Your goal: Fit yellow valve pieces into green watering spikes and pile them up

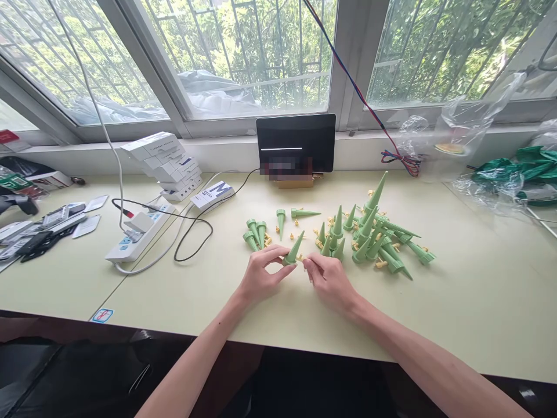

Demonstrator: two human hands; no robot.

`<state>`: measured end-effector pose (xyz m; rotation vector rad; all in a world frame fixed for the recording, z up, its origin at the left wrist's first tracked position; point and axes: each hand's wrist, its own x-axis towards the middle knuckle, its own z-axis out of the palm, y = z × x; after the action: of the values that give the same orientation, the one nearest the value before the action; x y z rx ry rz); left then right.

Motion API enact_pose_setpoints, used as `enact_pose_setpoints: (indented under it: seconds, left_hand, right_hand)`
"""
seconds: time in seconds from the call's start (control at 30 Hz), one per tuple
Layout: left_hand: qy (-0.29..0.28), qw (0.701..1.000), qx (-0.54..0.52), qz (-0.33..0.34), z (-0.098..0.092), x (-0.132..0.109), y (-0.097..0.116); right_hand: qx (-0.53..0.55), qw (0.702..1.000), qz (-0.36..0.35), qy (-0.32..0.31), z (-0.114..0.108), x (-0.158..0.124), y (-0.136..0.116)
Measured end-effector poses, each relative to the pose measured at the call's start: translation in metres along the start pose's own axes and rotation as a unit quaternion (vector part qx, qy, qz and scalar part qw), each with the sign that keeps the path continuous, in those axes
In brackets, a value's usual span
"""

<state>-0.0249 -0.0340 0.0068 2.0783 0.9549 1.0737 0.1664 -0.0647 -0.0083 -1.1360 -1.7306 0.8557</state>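
My left hand [263, 270] pinches a green plastic watering spike [294, 249] by its wide base, the point tilted up and to the right. Close beside it, my right hand [328, 277] grips a small yellow valve [300, 258] between thumb and forefinger, near the spike's side; whether the two touch I cannot tell. To the right lies a pile of green spikes [369, 235], some upright and some on their sides, with yellow valves among them. Behind my left hand are several more spikes [260, 231] and small loose yellow pieces [291, 236].
A tablet [296, 142] leans at the back by the window. On the left stand a stack of white boxes [163, 165], a power strip [141, 235] and loose cables [212, 232]. Phones and flat devices [47, 229] lie further left. Plastic bags [461, 136] sit at the back right.
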Motion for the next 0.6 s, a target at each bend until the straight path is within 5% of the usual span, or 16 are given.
enact_pose_setpoints:
  seconds: [0.27,0.6]
  left_hand:
    - [0.007,0.999,-0.033,-0.034,0.0,0.0015,-0.0018]
    - [-0.049,0.996,-0.039,-0.059,-0.0025,0.0044,0.0042]
  right_hand:
    - [0.031,0.999,0.024,0.026,0.0,0.0012,-0.0027]
    - [0.016,1.0,-0.001,0.021,-0.0001,0.0019,-0.0005]
